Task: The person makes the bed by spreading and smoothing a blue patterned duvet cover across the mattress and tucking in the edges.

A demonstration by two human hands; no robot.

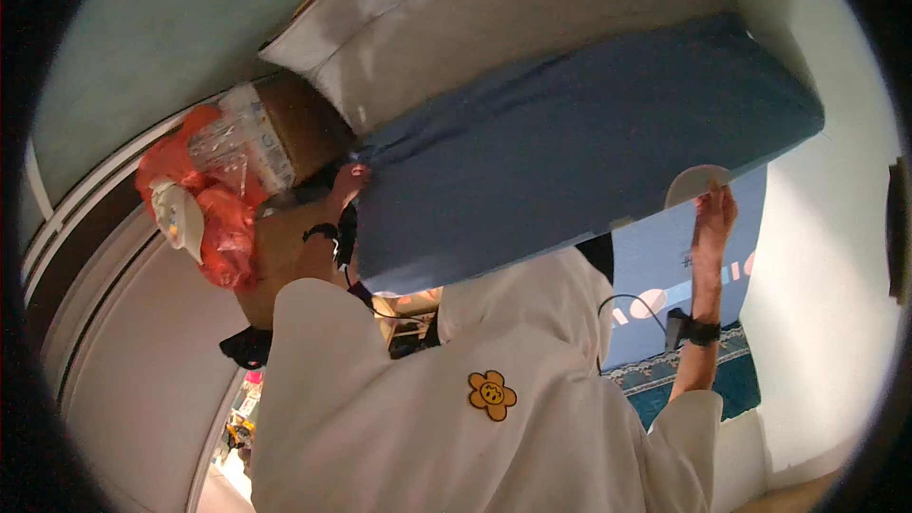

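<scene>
A broad blue-grey cloth (541,157) stretches across the view before me, creased along its far side. At its left end, my left hand (351,183) has its fingers curled over the corner. My right hand (714,210) pinches the near edge on the right, beside a pale rounded patch (695,182). Whether this patch is printed on the cloth or a separate piece, I cannot tell. Below that edge hangs a lighter blue panel (662,328) with pale printed shapes. What lies under the cloth is hidden.
A large whitish padded piece (456,43) lies beyond the cloth. To the left are cardboard boxes (299,121) and a red plastic bag (228,228) with packaged things on it. A white wall (826,285) bounds the right side. A patterned teal rug (734,377) shows below the panel.
</scene>
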